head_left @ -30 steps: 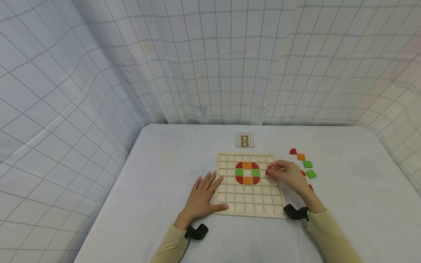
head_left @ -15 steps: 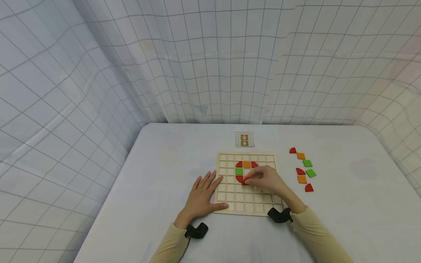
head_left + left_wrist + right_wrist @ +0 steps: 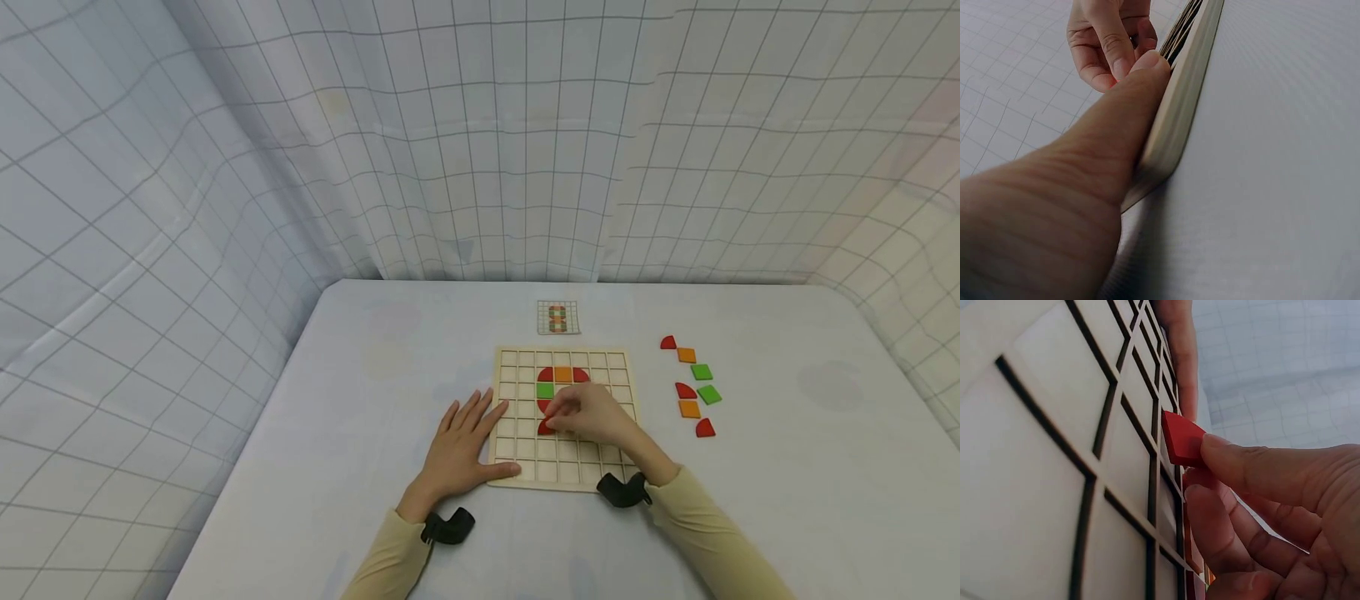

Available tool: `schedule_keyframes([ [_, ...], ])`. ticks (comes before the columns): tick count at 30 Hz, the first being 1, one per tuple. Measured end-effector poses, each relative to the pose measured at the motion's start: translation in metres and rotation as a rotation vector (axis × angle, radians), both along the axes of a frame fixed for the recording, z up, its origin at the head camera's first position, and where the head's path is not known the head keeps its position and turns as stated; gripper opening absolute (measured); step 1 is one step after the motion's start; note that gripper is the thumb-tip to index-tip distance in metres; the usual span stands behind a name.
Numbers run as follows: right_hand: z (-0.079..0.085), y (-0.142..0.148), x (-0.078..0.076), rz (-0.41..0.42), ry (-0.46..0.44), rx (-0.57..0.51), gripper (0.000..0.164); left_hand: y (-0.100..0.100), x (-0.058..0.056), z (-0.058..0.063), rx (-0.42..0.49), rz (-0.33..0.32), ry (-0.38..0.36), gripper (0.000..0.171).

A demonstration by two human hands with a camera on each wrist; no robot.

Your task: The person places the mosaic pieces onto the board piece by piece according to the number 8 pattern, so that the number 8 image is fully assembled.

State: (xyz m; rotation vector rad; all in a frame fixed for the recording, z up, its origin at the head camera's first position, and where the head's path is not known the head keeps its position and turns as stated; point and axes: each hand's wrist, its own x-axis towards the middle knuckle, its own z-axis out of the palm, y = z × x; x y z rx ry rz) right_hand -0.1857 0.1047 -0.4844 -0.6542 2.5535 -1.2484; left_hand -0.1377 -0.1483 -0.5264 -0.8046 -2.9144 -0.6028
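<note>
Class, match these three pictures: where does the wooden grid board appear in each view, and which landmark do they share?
Head: the wooden grid board lies below the middle, right of centre.
Left wrist: the board shows nearly edge-on, slanting from the top edge down to just left of centre.
Right wrist: the board fills most of the left half, close up.
Shared landmark: the right hand.

White grid-lined curtains (image 3: 487, 150) on three sides, white tabletop (image 3: 337, 400)
</note>
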Motion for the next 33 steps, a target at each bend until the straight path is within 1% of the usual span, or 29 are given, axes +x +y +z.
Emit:
schedule_keyframes([
  [8,-0.0016,-0.0009,0.0015,0.012,0.032,0.041,0.007,-0.0003,-0.0007,0.0003,-0.018,0.005,-0.017,0.092],
  [12,-0.0015,-0.0013,0.0017,0.008,0.029,0.049,0.007,-0.0010,-0.0007,-0.0011,-0.027,0.009,-0.031,0.093],
  [21,-0.0038,-0.0023,0.0033,-0.023,0.039,0.057,0.005,-0.0015,-0.0005,-0.0034,-0.033,0.009,-0.031,0.092],
  [25,-0.0054,-0.0027,0.0030,-0.026,0.041,0.062,0.005,-0.0013,-0.0005,-0.0041,-0.030,0.009,-0.024,0.092],
  [33,-0.0029,-0.0024,0.0041,-0.029,0.052,0.052,0.006,-0.0009,-0.0018,-0.0041,-0.036,0.011,-0.018,0.092],
])
